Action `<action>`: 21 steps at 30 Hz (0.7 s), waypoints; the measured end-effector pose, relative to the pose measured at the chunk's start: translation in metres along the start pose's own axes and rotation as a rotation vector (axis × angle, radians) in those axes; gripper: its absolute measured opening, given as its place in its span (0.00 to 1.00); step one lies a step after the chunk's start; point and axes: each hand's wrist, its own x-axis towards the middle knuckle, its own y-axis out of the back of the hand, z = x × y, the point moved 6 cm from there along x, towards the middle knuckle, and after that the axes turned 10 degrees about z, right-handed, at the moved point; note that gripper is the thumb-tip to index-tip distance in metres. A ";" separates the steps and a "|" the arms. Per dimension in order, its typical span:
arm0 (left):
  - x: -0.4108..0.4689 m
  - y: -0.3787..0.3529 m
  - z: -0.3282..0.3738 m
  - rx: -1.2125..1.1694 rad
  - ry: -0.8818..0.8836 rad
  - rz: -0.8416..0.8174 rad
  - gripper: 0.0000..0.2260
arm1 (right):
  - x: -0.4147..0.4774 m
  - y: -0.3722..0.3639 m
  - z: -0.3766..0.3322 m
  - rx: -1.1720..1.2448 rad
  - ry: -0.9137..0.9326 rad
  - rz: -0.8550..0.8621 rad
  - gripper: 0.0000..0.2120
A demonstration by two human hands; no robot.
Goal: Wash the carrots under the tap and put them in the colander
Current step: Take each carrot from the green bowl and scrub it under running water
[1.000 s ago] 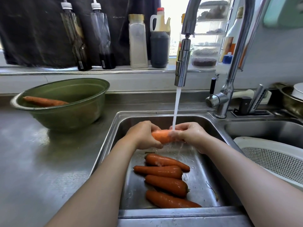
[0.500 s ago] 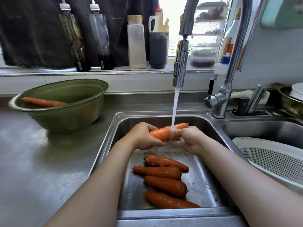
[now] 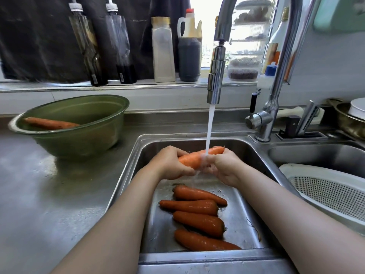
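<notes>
Your left hand (image 3: 169,163) has fingers curled round the carrot (image 3: 192,160) at its fat end, and your right hand (image 3: 223,167) wraps the thin end. The carrot's right under the tap (image 3: 216,84) stream, over the far end of the sink (image 3: 138,161).

Daylight from window (image 3: 206,26), blown out white. Scene evenly bright, soft sheen on steel counter (image 3: 35,194). Faint shadow under bowl (image 3: 79,139). Bottles (image 3: 88,48) on sill slightly smeared. Wide-angle bends tap (image 3: 284,56) and frame edges; centre sharp.

Thick end of carrot (image 3: 192,160) within left hand (image 3: 170,163); colander (image 3: 325,191) partly beyond right edge
</notes>
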 end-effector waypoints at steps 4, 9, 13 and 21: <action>-0.003 -0.005 0.018 0.006 -0.073 -0.012 0.22 | 0.004 0.007 0.000 -0.005 0.012 0.251 0.33; 0.001 -0.009 0.016 -0.043 -0.023 -0.037 0.19 | 0.008 0.012 -0.002 -0.049 0.042 0.252 0.34; 0.003 -0.003 -0.005 -0.069 0.043 -0.061 0.19 | 0.009 0.000 0.004 0.028 0.005 -0.036 0.21; -0.003 -0.007 -0.002 -0.059 0.062 -0.189 0.20 | 0.015 0.004 0.010 -0.021 0.065 0.300 0.25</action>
